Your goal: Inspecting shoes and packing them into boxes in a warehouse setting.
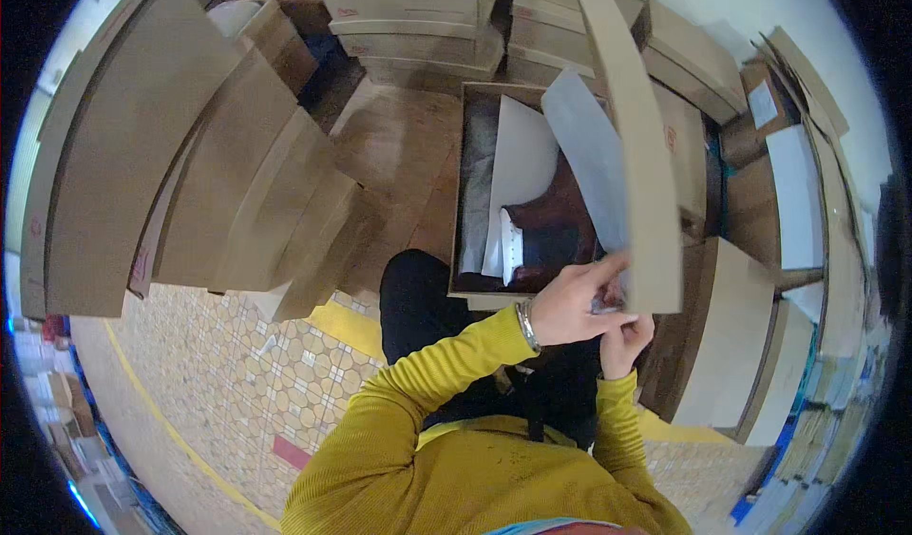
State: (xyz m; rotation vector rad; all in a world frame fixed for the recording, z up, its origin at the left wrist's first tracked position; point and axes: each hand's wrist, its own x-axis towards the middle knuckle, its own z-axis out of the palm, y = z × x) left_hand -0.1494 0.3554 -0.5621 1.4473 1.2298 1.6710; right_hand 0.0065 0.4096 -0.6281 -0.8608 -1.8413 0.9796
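Note:
An open cardboard box (457, 183) stands in front of me, its long lid (651, 183) raised on edge along the right side. Inside lie a dark red-brown boot (560, 204) with a white edge, a white sheet of paper (522, 155) and grey tissue (478, 169). Another pale sheet (589, 141) leans up against the lid. My left hand (575, 302), with a metal bracelet at the wrist, is closed near the lid's lower end, its fingers around a small greyish thing I cannot make out. Just below it, my right hand (625, 347) is closed too; its grip is partly hidden.
Stacked cardboard boxes (190, 145) rise on the left, and more boxes (408, 8) stand at the back. To the right are further boxes (727, 335) and flat cardboard sheets (831, 202). Yellow lines (347, 326) cross the patterned floor (237, 364).

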